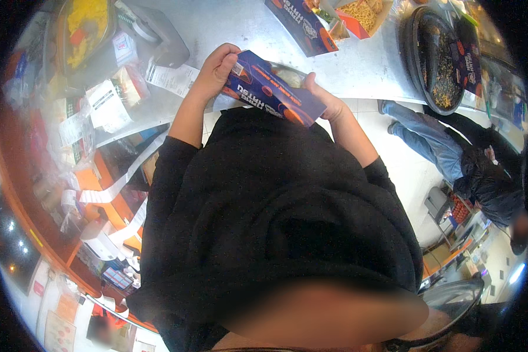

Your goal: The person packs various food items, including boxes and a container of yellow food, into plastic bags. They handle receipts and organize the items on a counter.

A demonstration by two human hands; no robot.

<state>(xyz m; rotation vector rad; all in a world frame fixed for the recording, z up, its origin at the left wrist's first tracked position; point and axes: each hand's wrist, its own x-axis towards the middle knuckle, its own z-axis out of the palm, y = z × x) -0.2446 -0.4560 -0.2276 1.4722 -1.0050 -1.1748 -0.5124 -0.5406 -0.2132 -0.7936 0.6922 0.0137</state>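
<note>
Just above the near edge of a metal counter (229,26), both hands hold a dark blue printed cardboard food box (268,90). My left hand (220,68) grips its left end, thumb on the near face. My right hand (328,99) is at the right end, with its thumb up along the rim. Through the open top a pale item (288,78) shows inside; what it is cannot be made out. A second dark blue box (306,31) lies beyond, beside an open carton of noodles (363,15).
At right is a black oval tray (442,61) with crumbs and seasoning. A clear tub of yellow food (86,39) stands at left, near paper receipts (108,105). Below the counter hang long paper strips (123,180). Another person (440,141) stands off to the right.
</note>
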